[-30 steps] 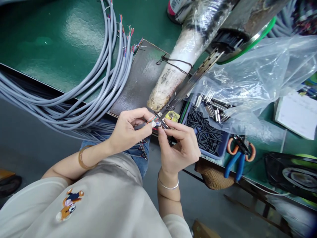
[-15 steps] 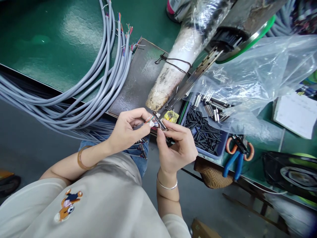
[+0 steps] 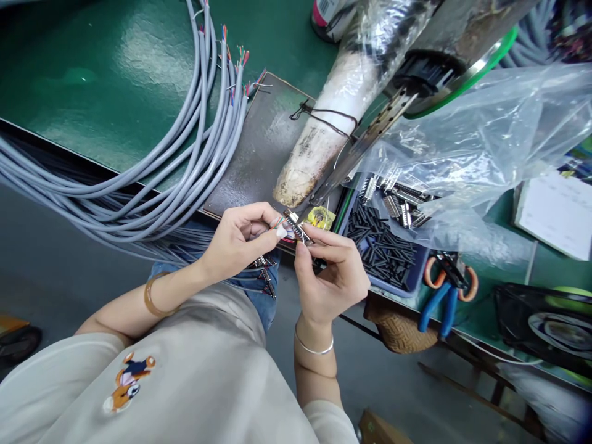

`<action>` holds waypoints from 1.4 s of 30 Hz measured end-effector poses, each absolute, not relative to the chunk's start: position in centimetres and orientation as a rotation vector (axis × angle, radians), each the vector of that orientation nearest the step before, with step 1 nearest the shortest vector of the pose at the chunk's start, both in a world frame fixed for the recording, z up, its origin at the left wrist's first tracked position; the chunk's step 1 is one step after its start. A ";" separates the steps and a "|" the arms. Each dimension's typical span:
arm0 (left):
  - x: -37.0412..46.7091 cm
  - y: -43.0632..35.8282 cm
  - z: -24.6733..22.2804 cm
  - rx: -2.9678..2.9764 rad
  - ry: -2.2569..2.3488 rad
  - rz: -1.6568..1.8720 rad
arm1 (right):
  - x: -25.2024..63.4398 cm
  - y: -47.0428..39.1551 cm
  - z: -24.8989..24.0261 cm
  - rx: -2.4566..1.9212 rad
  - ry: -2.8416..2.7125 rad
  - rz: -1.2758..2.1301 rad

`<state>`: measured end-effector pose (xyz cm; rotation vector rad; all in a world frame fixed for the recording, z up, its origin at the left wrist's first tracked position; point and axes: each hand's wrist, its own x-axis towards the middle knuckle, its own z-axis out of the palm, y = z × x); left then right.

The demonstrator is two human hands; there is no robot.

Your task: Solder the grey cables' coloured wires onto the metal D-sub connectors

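My left hand (image 3: pixel 247 237) is closed, its thumb and index finger pinching thin coloured wires (image 3: pixel 278 223) of a cable. A small multi-pin connector (image 3: pixel 296 226) lies between my two hands, its row of pins showing. My right hand (image 3: pixel 330 265) is closed on the connector's near right end, with thumb and index finger at its edge. Just above the connector is the tip of a soldering iron (image 3: pixel 342 168), which slants down from its mount. Beside it, a yellow sponge (image 3: pixel 320 217) sits on the bench. My fingers hide part of the wires.
Grey cables (image 3: pixel 198 142) with stripped ends curve across the left. A white wrapped tube (image 3: pixel 309 148) reaches down over a dark board (image 3: pixel 250 166). Right of my hands stands a blue tray (image 3: pixel 393 287) with black sleeves (image 3: pixel 377 243) and connectors. Pliers (image 3: pixel 439 302) hang at the bench edge.
Both hands stay nearly in place, still at the connector. A thin pale strand now shows upright beside the yellow sponge. The whole view has shifted very slightly.
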<state>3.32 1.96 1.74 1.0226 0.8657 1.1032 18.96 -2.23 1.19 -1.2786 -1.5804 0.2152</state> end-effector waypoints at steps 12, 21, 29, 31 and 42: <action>3.8 1.5 2.2 1.161 0.949 1.158 | 18.6 -1.9 1.7 -1.302 -1.634 0.061; 3.9 1.3 2.5 1.275 0.995 1.194 | 18.4 -2.1 1.9 -1.322 -1.611 0.048; 3.7 1.3 2.5 1.290 0.976 1.180 | 18.6 -2.4 1.4 -1.264 -1.677 -0.035; 3.8 1.2 2.5 1.280 0.985 1.169 | 18.7 -2.4 1.3 -1.259 -1.690 -0.061; 3.7 1.1 2.3 1.171 0.987 1.135 | 18.8 -2.7 0.6 -1.248 -1.629 0.035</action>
